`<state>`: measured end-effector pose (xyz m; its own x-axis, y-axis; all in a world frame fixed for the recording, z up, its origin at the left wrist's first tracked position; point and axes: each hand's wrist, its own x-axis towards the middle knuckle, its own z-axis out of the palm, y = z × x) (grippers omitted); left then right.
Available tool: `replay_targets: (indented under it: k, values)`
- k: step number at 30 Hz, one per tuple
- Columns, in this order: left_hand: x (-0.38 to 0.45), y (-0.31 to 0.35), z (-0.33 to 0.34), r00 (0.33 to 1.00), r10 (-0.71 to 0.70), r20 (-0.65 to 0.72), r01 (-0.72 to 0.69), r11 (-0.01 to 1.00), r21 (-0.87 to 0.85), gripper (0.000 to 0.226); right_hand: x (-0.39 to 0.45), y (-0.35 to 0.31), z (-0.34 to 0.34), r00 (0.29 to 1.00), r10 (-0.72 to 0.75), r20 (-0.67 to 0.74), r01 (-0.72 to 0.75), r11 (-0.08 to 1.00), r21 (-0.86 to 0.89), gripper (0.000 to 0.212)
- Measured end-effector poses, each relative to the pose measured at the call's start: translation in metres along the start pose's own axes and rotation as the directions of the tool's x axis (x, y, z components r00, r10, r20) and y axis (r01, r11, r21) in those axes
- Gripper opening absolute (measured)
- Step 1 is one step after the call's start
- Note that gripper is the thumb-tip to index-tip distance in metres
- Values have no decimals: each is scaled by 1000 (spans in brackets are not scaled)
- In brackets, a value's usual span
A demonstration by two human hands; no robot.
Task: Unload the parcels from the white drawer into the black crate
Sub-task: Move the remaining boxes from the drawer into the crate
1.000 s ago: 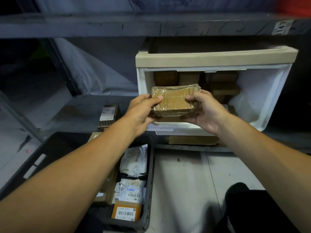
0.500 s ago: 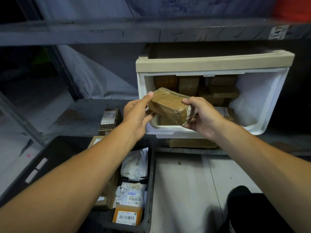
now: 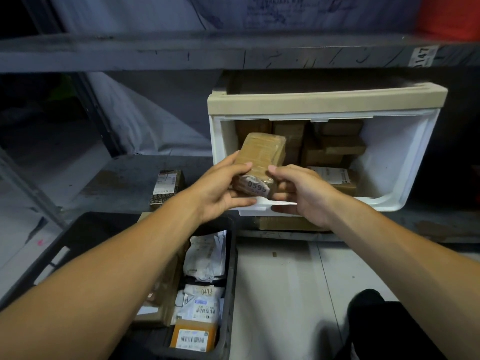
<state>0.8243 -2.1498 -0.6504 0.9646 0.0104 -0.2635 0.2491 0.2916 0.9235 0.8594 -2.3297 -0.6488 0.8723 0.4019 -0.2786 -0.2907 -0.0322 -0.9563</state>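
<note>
A brown parcel wrapped in clear tape [image 3: 261, 154] is held up in front of the white drawer [image 3: 397, 162], its near end showing a label numbered 0599. My left hand [image 3: 220, 189] grips its left side and my right hand [image 3: 301, 190] pinches its right side. Several brown parcels [image 3: 335, 144] are stacked at the back of the drawer. The black crate [image 3: 231, 255] sits on the floor below my left forearm and holds several labelled parcels [image 3: 205, 258].
A small dark box with a white label [image 3: 166, 185] lies on the grey shelf left of the drawer. A flat cardboard piece [image 3: 285, 223] sticks out under the drawer. A dark shoe [image 3: 368, 305] is at the lower right on the pale floor.
The parcel has been turned from lying sideways to standing on end, so its numbered label now faces me. Both hands shifted lower on it.
</note>
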Motion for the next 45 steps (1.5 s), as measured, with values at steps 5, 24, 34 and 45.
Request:
replay_targets:
  k: [5,24,34,45]
  values:
    - [3,3,-9,998,31,-62,-33,999,-25,36,4,-4,-6,994,0,-111,5,999,52,32]
    - [-3,7,-16,984,120,-131,-111,991,75,15,-3,-15,-11,989,128,-68,-110,969,220,22]
    - [-5,9,-19,990,108,-94,-91,982,165,20,-1,-9,-22,992,123,-8,-123,992,-16,64]
    - [-6,3,-24,954,-226,-195,271,930,249,70,6,-3,-18,964,-267,6,249,889,-383,42]
